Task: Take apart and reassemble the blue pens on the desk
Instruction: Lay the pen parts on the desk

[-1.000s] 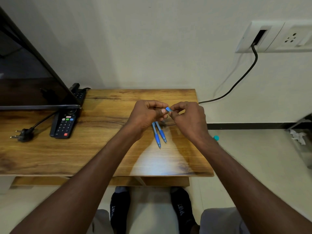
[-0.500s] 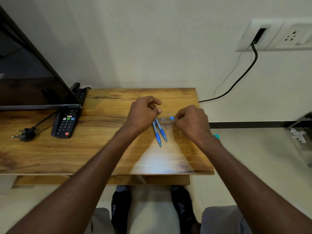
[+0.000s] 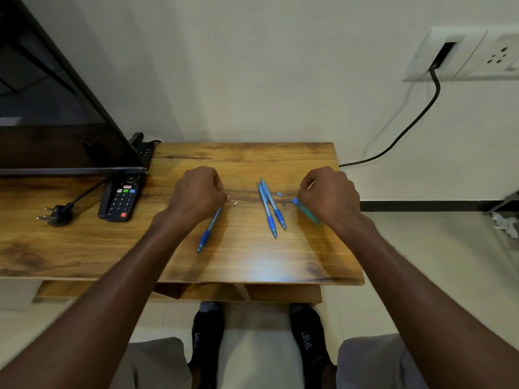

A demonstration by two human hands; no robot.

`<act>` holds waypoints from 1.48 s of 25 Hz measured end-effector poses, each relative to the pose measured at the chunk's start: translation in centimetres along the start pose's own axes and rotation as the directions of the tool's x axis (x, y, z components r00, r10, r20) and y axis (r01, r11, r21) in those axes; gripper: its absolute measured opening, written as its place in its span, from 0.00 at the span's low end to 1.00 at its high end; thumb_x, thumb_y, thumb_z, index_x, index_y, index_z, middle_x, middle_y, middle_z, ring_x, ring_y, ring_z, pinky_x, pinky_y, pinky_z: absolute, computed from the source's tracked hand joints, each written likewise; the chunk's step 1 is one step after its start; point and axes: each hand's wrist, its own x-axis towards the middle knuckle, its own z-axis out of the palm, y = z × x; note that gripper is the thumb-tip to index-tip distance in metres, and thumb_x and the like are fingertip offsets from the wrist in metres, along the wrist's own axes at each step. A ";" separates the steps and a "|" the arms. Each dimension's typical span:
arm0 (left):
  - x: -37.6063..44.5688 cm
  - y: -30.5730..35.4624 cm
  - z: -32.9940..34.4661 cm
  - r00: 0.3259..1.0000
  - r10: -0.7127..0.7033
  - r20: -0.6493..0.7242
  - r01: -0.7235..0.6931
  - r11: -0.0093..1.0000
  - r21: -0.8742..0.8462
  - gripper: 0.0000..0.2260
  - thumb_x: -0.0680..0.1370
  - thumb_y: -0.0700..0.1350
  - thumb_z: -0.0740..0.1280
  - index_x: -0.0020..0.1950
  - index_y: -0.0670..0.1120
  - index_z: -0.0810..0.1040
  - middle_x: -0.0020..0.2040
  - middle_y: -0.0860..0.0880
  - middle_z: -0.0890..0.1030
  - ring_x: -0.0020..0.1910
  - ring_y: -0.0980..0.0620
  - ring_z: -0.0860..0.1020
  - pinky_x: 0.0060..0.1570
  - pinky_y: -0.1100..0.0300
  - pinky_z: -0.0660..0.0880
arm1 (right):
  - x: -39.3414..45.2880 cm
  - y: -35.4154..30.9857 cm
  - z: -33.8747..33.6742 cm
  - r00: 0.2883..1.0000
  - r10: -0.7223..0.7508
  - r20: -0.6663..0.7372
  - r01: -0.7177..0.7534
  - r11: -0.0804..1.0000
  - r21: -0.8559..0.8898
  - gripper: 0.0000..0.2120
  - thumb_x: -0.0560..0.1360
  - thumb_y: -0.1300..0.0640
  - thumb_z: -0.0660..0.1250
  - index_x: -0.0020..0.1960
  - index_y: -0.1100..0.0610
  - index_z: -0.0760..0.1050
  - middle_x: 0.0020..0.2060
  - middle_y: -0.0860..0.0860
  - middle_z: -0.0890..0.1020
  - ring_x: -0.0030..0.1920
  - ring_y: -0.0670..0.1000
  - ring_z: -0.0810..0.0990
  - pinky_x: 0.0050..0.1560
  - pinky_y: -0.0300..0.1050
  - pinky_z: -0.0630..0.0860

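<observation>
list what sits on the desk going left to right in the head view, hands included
loose plug → remote control → left hand over a pen half with the tip → tiny white part → two whole blue pens → small blue piece → right hand with a translucent blue barrel

"SPORT" in white on the right black sock (image 3: 308, 339), partly legible on the left sock (image 3: 200, 339)
</observation>
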 end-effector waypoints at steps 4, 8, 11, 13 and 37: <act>-0.6 -1.0 0.3 0.988 -0.097 0.123 0.077 0.985 0.158 0.16 0.72 0.54 0.81 0.48 0.45 0.80 0.44 0.46 0.84 0.46 0.47 0.81 0.46 0.48 0.81 | 0.4 -1.9 0.0 0.995 -0.068 -0.067 0.078 0.984 0.162 0.05 0.79 0.53 0.74 0.53 0.48 0.86 0.50 0.47 0.87 0.50 0.49 0.84 0.49 0.49 0.82; -0.4 -1.0 0.9 0.990 -0.082 0.115 0.065 0.988 0.143 0.15 0.73 0.53 0.80 0.48 0.46 0.79 0.44 0.46 0.83 0.45 0.47 0.81 0.44 0.50 0.80 | -0.9 -6.0 2.3 0.958 -0.288 0.005 0.285 0.950 0.132 0.07 0.78 0.55 0.72 0.53 0.48 0.87 0.48 0.46 0.87 0.50 0.49 0.84 0.49 0.48 0.81; -0.5 -1.2 0.8 0.990 -0.077 0.121 0.070 0.996 0.060 0.13 0.73 0.50 0.80 0.45 0.45 0.80 0.42 0.46 0.83 0.43 0.47 0.81 0.39 0.53 0.75 | -1.4 -7.9 3.8 0.933 -0.356 0.050 0.354 0.935 0.034 0.07 0.79 0.54 0.72 0.56 0.48 0.87 0.50 0.48 0.87 0.54 0.52 0.84 0.49 0.49 0.81; -0.6 -1.5 0.6 0.989 -0.065 0.133 0.068 0.998 -0.018 0.11 0.74 0.48 0.80 0.44 0.44 0.81 0.41 0.46 0.83 0.43 0.47 0.82 0.38 0.54 0.74 | -1.5 -8.5 4.4 0.927 -0.372 0.054 0.373 0.928 -0.014 0.08 0.80 0.54 0.72 0.58 0.49 0.86 0.52 0.48 0.87 0.56 0.53 0.84 0.51 0.50 0.82; -0.5 -1.0 0.9 0.967 0.244 -0.073 -0.252 0.878 -0.407 0.07 0.77 0.47 0.78 0.49 0.48 0.83 0.42 0.52 0.84 0.41 0.54 0.82 0.43 0.53 0.81 | -0.2 -7.4 2.5 0.928 -0.085 0.363 -0.325 0.294 0.899 0.08 0.80 0.67 0.70 0.54 0.60 0.87 0.42 0.52 0.87 0.35 0.46 0.76 0.33 0.39 0.73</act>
